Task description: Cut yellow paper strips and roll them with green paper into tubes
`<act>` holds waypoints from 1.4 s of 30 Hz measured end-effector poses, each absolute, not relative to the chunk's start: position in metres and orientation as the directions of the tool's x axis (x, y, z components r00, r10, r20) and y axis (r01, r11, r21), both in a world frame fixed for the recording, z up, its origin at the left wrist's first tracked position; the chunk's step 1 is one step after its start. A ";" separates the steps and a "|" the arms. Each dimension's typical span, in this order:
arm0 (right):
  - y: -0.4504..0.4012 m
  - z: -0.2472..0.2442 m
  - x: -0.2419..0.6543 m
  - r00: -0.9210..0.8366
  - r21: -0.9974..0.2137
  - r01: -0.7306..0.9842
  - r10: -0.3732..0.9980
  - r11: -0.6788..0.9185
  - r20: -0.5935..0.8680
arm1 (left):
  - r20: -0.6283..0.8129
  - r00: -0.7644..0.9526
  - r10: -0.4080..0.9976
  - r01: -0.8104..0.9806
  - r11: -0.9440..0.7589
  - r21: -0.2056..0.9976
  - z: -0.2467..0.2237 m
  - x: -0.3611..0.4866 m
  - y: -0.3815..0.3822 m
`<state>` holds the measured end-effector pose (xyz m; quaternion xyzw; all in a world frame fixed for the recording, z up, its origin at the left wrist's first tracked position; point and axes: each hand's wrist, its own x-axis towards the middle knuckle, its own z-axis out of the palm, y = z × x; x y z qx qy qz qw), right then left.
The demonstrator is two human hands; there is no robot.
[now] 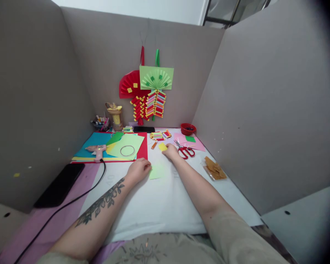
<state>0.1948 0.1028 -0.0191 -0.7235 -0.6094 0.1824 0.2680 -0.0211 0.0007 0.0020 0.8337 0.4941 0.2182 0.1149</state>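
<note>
Over the white table cover, my left hand (139, 170) has its fingers curled together. Its fingertips are at the left edge of a small light green paper piece (155, 172); whether they pinch it or anything else, I cannot make out. My right hand (171, 151) is further forward, thumb and fingers closed on the edge of a small yellow paper piece (162, 147). Just left of that piece lies a small orange-brown paper roll (154, 145). Red-handled scissors (185, 151) lie to the right of my right hand, blades pointing away.
A pink glue gun (99, 150) with a black cord rests on coloured paper sheets (91, 141) at left, near a dark flat tray (60, 185). Paper rolls (156, 136), a red bowl (188, 129) and a packet of brown pieces (214, 169) stand around. Paper ornaments (156, 79) hang on the grey partition.
</note>
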 end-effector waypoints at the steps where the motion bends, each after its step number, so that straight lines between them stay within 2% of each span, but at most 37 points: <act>1: 0.101 -0.019 0.195 0.166 -0.632 0.771 0.983 -0.079 0.079 | 0.253 0.401 0.880 0.776 -0.473 0.417 0.002 -0.022 0.001; 7: 0.067 -0.013 0.183 -0.103 -0.729 0.643 0.970 0.234 0.220 | 0.378 0.177 0.909 0.690 -0.388 0.610 0.001 -0.015 0.007; 11: 0.049 -0.011 0.173 -0.294 -0.832 0.440 0.930 0.338 0.223 | 0.324 0.150 0.934 0.617 -0.344 0.708 0.000 -0.008 0.013; 13: 0.048 -0.009 0.173 -0.236 -0.862 0.385 0.938 0.330 0.254 | 0.253 0.152 0.956 0.571 -0.294 0.766 -0.001 -0.006 0.019; 16: 0.053 -0.005 0.180 0.006 -0.836 0.415 0.918 0.357 0.395 | 0.150 0.092 0.984 0.411 -0.175 0.895 -0.001 -0.004 0.035; 19: 0.055 -0.003 0.188 0.146 -0.834 0.436 0.887 0.339 0.437 | 0.121 0.059 0.991 0.323 -0.133 0.937 -0.001 0.000 0.049; 22: 0.050 -0.004 0.189 0.099 -0.863 0.378 0.912 0.335 0.398 | 0.129 0.033 0.991 0.304 -0.133 0.943 -0.002 0.004 0.054; 26: 0.044 -0.010 0.181 -0.024 -0.739 0.482 0.850 0.471 0.526 | 0.153 0.051 0.987 0.289 -0.161 0.944 -0.006 0.005 0.048; 28: 0.046 -0.012 0.177 -0.030 -0.721 0.488 0.836 0.491 0.549 | 0.168 0.103 0.980 0.306 -0.192 0.932 -0.009 0.003 0.046; 32: 0.051 -0.012 0.175 -0.019 -0.790 0.447 0.887 0.420 0.461 | 0.210 0.188 0.959 0.385 -0.269 0.883 -0.013 0.001 0.045; 34: 0.050 -0.011 0.176 -0.036 -0.769 0.480 0.886 0.421 0.462 | 0.220 0.170 0.961 0.429 -0.273 0.861 -0.011 0.000 0.044; 36: 0.048 -0.009 0.179 -0.045 -0.688 0.555 0.843 0.468 0.537 | 0.268 0.103 0.958 0.491 -0.283 0.824 -0.007 -0.001 0.042; 39: 0.047 -0.008 0.181 -0.097 -0.511 0.693 0.768 0.508 0.633 | 0.431 0.044 0.901 0.596 -0.370 0.713 0.000 -0.004 0.039; 42: 0.050 -0.013 0.181 -0.238 -0.416 0.743 0.788 0.524 0.568 | 0.479 0.162 0.863 0.682 -0.449 0.578 0.003 -0.006 0.036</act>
